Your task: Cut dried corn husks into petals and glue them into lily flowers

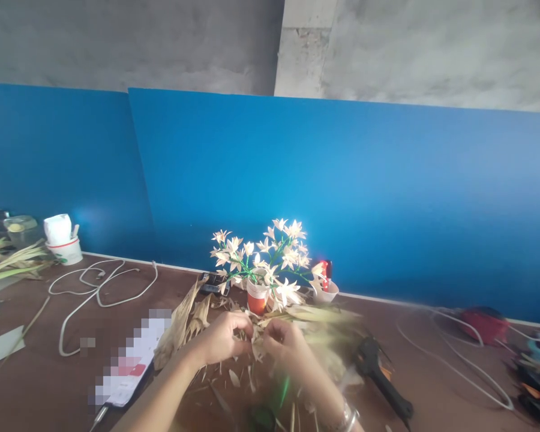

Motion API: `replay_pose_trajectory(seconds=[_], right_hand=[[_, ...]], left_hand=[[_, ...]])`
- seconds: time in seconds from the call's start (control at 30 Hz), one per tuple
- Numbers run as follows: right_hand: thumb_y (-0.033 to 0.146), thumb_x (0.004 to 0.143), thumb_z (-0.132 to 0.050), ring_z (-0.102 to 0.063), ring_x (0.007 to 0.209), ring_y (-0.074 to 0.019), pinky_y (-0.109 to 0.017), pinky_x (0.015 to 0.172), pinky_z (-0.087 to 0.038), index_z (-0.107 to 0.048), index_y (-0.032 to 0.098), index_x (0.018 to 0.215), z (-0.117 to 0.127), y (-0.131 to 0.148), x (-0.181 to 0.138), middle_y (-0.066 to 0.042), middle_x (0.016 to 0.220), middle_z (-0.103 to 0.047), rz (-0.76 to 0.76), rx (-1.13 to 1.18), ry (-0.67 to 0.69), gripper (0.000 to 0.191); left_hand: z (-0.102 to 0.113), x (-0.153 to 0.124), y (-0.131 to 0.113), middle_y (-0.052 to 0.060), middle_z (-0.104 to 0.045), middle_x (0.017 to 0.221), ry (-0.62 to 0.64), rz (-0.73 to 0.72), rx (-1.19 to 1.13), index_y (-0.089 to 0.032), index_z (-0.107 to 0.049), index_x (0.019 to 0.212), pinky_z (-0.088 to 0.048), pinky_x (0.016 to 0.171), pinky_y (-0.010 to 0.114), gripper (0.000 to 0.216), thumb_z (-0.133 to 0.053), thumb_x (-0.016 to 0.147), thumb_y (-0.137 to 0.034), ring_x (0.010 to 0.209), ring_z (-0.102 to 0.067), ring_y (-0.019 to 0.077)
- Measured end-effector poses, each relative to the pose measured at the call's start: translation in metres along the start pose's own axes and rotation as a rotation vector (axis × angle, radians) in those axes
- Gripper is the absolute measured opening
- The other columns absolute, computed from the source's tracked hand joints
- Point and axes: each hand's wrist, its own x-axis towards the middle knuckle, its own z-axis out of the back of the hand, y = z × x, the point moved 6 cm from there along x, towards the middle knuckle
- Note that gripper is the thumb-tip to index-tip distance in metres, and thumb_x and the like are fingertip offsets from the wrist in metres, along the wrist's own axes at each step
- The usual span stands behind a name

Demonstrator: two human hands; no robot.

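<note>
My left hand (pixel 227 339) is closed in a pinch, fingers curled toward the right hand. My right hand (pixel 284 341), with a bracelet at the wrist, pinches from the other side. Between the fingertips is a small pale piece of dried husk (pixel 257 347), partly hidden by the fingers. Just beyond the hands stands a red and white paper cup (pixel 257 298) holding cream-coloured handmade flowers (pixel 288 258) on green stems. Scattered husk scraps (pixel 234 378) lie on the brown table below the hands, and larger dry husks (pixel 175 333) spread to the left.
A black glue gun (pixel 382 384) rests right of my right arm. To the left lie a phone (pixel 132 366) with a blurred screen and a white cable (pixel 99 293). A white cup (pixel 326 292) with a red item stands behind, before the blue partition (pixel 342 180).
</note>
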Motion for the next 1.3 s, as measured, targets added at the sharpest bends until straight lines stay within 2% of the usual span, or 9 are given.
replay_pose_trajectory(seconds=[0.1,0.37,0.67,0.8,0.97,1.1,1.3], right_hand=[[0.018,0.067,-0.050,-0.042,0.054,-0.0099,-0.021,0.049,-0.030,-0.050,0.017,0.061,0.000,0.002,-0.001,0.004,0.055,-0.045,0.003,-0.003,0.010,0.006],[0.025,0.070,-0.053,-0.039,0.055,-0.0100,-0.021,0.051,-0.031,-0.053,0.017,0.061,0.004,0.012,-0.005,0.004,0.056,-0.044,0.002,0.109,0.013,0.012],[0.037,0.075,-0.060,-0.040,0.053,-0.0094,-0.022,0.050,-0.031,-0.058,0.015,0.068,0.002,0.013,-0.004,0.004,0.057,-0.048,0.020,0.228,0.031,0.023],[0.040,0.074,-0.063,-0.040,0.053,-0.0090,-0.021,0.050,-0.030,-0.061,0.015,0.071,0.002,0.010,-0.004,0.004,0.057,-0.048,-0.006,0.251,0.014,0.026],[0.047,0.077,-0.061,-0.043,0.052,-0.0089,-0.021,0.050,-0.032,-0.062,0.014,0.075,0.000,0.010,-0.008,0.003,0.058,-0.054,-0.106,0.281,0.067,0.033],[0.040,0.073,-0.064,-0.044,0.048,-0.0081,-0.020,0.048,-0.031,-0.058,0.016,0.063,-0.002,0.010,-0.012,0.003,0.054,-0.054,-0.194,0.289,0.099,0.028],[0.032,0.072,-0.062,-0.041,0.048,-0.0074,-0.020,0.048,-0.029,-0.055,0.017,0.061,-0.001,0.007,-0.007,0.005,0.051,-0.051,-0.145,0.303,0.058,0.020]], left_hand=[[-0.001,0.000,-0.001,0.002,-0.068,0.087,-0.014,-0.029,0.031,-0.017,-0.067,0.068,-0.045,0.078,0.027,0.007,-0.073,0.069,-0.022,0.087,-0.062,0.0194],[0.001,0.001,-0.014,0.003,-0.067,0.077,-0.082,-0.177,0.043,-0.018,-0.068,0.064,-0.044,0.073,0.026,0.023,-0.068,0.078,-0.036,0.079,-0.060,0.0172],[0.003,-0.002,-0.023,0.002,-0.066,0.071,-0.111,-0.220,0.053,-0.019,-0.070,0.064,-0.045,0.071,0.027,0.026,-0.067,0.080,-0.039,0.073,-0.058,0.0162],[0.003,-0.001,-0.021,0.002,-0.066,0.071,-0.118,-0.227,0.057,-0.018,-0.069,0.063,-0.045,0.071,0.026,0.024,-0.067,0.080,-0.036,0.073,-0.058,0.0158],[0.011,-0.002,-0.017,0.003,-0.065,0.074,-0.218,-0.211,0.098,-0.017,-0.064,0.061,-0.044,0.071,0.026,0.020,-0.067,0.080,-0.025,0.075,-0.058,0.0159],[0.014,-0.002,-0.018,0.002,-0.066,0.074,-0.250,-0.205,0.098,-0.017,-0.062,0.060,-0.045,0.071,0.026,0.017,-0.067,0.077,-0.017,0.075,-0.058,0.0159],[0.012,-0.002,-0.018,0.002,-0.065,0.074,-0.246,-0.201,0.082,-0.017,-0.061,0.061,-0.045,0.071,0.025,0.015,-0.066,0.074,-0.011,0.075,-0.058,0.0157]])
